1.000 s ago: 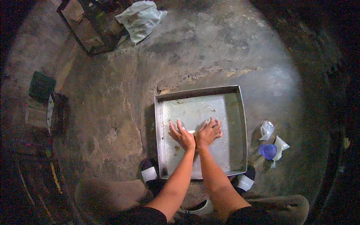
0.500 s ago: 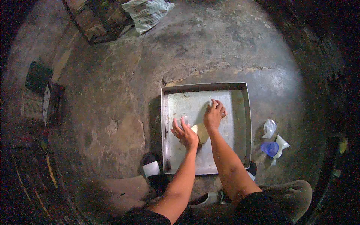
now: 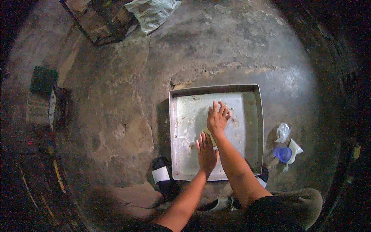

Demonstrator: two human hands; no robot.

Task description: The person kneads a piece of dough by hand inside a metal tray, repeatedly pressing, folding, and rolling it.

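A square metal pan (image 3: 261, 123) with stained inner surfaces rests on the floor in front of me. A pale yellowish lump (image 3: 212, 141) in it is mostly hidden by my hands. My left hand (image 3: 206, 152) lies against the lump's near left side, fingers stretched forward. My right hand (image 3: 218, 120) is farther forward over the lump, fingers apart and slightly curled; whether its palm touches the lump I cannot tell.
Right of the pan lie a clear bag (image 3: 283, 132), a blue-purple container (image 3: 282, 154) and a white packet (image 3: 295, 149). A pale sack (image 3: 152, 14) and dark frame (image 3: 96, 23) are beyond. Left are a green object (image 3: 44, 79) and my slipper (image 3: 160, 174).
Over the last second my right hand has moved forward, away from my left. In the last half second my left hand has shifted nearer and rightward, its fingers now closer together, covering more of the lump.
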